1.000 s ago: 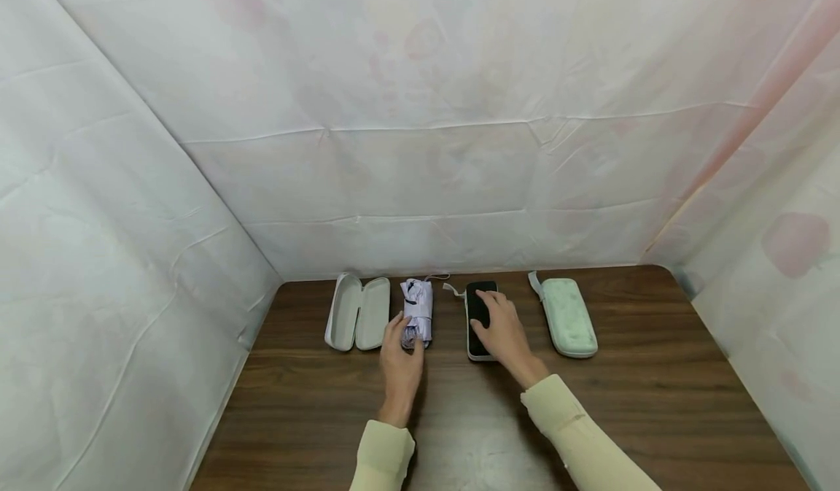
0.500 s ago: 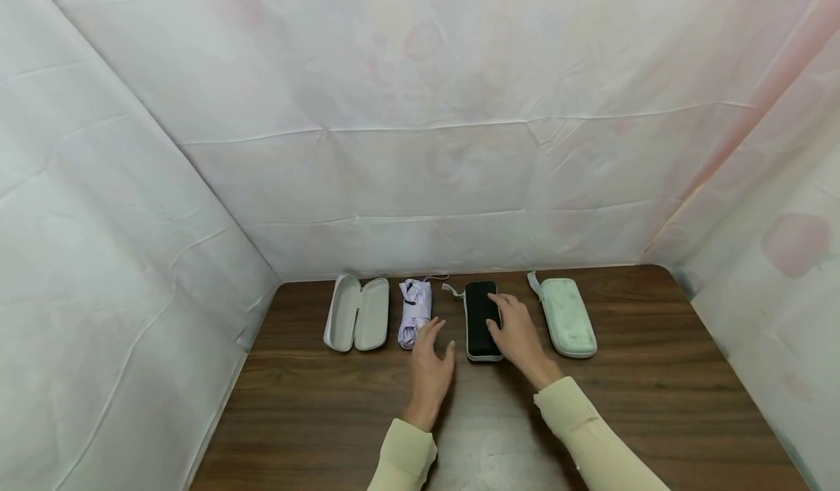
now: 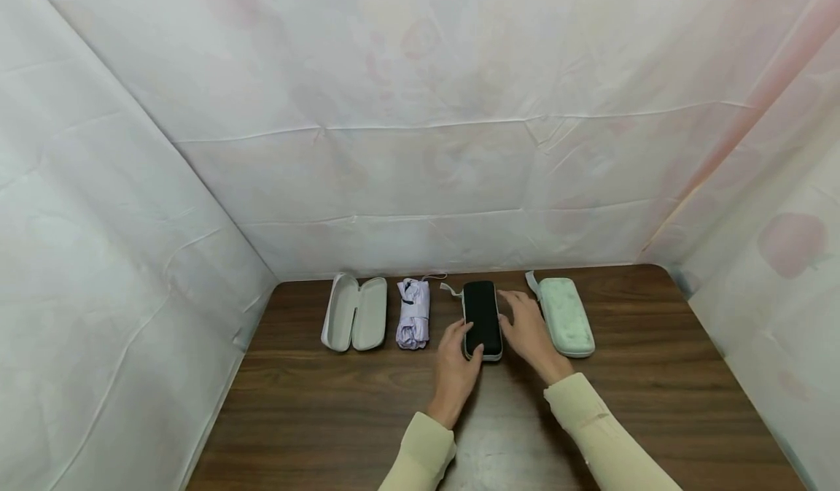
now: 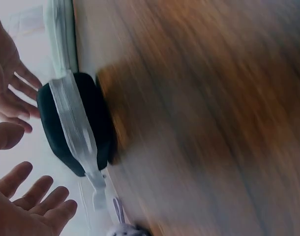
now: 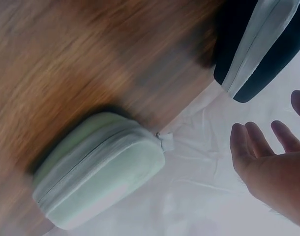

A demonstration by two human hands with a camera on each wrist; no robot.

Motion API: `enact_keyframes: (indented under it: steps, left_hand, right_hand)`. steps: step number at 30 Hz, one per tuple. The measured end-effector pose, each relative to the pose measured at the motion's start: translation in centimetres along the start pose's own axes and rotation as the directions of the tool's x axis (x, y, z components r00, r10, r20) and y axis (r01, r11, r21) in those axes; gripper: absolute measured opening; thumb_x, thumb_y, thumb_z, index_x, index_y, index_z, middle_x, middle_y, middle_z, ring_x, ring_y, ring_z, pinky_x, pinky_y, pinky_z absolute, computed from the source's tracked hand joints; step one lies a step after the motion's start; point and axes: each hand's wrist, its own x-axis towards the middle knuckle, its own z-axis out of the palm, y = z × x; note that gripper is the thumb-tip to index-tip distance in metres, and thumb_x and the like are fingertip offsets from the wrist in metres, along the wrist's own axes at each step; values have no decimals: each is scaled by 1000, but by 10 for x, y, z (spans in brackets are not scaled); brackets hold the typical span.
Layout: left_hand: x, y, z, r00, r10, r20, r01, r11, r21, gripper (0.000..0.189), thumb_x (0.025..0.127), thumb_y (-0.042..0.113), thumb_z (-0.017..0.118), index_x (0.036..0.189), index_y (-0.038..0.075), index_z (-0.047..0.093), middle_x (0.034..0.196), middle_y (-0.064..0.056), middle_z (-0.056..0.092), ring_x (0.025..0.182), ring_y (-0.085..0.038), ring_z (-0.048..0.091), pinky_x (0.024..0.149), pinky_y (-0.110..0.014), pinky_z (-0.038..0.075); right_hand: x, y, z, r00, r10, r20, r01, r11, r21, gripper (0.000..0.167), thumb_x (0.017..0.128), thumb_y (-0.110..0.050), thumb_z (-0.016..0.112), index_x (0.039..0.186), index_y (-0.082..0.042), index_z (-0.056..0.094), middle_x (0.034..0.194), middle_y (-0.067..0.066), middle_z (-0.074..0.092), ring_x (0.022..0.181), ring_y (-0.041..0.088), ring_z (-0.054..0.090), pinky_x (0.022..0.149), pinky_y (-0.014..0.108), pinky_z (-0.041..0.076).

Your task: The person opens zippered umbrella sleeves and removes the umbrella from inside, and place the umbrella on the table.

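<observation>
A black zippered case (image 3: 482, 312) lies flat on the table with its grey zipper band (image 4: 76, 118) closed and a pull tab sticking out at the far left. My left hand (image 3: 455, 374) is at its near left corner, fingers spread and slightly bent. On the case's right side is my right hand (image 3: 531, 334), its fingers and thumb pointing toward the edge. Both wrist views show loose fingers; whether the fingertips touch the case cannot be told. To the right lies a pale green zippered case (image 3: 569, 317), also closed.
Left of the black case lies a folded lilac umbrella (image 3: 413, 316) with a thin wrist cord. Beyond it, a white glasses case (image 3: 370, 314) stands open like a book. The wooden table (image 3: 315, 418) ends at a white printed curtain (image 3: 420, 170) behind these things.
My left hand has moved right, from the umbrella to the black case's near left corner. The right hand has slid off the case's top to its right side.
</observation>
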Motion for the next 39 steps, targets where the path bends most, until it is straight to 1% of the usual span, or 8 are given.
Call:
enact_keyframes:
  steps: [6,15,18,22,27,31,36,39]
  left_hand:
    - [-1,7,7,1000,-4,31,2,998,55,45,89,13,85,131,5,73,140,-12,66,128,-31,65,103,-48,55]
    - [1,11,21,997,-16,77,5,989,148,46,89,21,86,131,9,73,143,-12,64,133,-30,60,105,-47,54]
    - [0,13,25,997,-13,74,-2,980,198,46,88,24,87,130,10,74,144,-11,63,135,-29,58,101,-48,56]
    - [0,15,30,998,3,55,-19,961,274,47,87,28,89,128,10,76,143,-10,63,134,-28,58,91,-48,60]
    - [2,14,36,998,41,45,-54,937,346,47,85,31,90,126,10,78,139,-10,64,129,-28,59,83,-45,62]
    - [1,13,38,997,62,41,-72,926,370,45,85,29,91,124,10,79,136,-10,66,126,-27,61,80,-43,63]
    - [0,13,37,997,56,57,-73,926,371,42,85,26,90,122,10,79,136,-9,67,125,-26,61,77,-42,64]
    - [-1,14,35,996,57,68,-80,916,393,41,85,27,90,121,10,80,136,-8,67,125,-25,61,75,-42,64]
  right_hand:
    - [2,7,-1,1000,-21,-2,21,1000,-21,52,98,-1,70,148,4,56,143,29,56,127,49,56,101,62,50]
    - [2,14,-1,998,-64,-12,64,997,-46,49,97,1,71,145,5,59,139,30,59,121,48,59,97,60,52]
    - [2,16,-2,998,-68,-2,68,996,-52,50,97,1,71,145,5,59,139,29,59,122,48,59,98,60,52]
    - [3,20,-4,998,-67,17,68,995,-67,49,97,1,70,145,5,58,139,29,59,124,48,59,99,60,52]
    - [7,24,-7,997,-67,38,70,994,-81,49,97,2,70,145,6,58,139,29,59,125,48,59,100,59,53]
    - [10,27,-8,996,-69,56,73,994,-77,50,98,2,69,146,6,56,140,29,58,126,48,58,101,60,52]
    - [11,31,-10,995,-74,68,79,994,-76,49,99,2,68,146,6,56,139,29,59,127,48,58,102,61,51]
    - [12,34,-11,994,-78,82,85,993,-81,48,99,2,67,146,7,56,139,28,59,127,48,58,102,60,52]
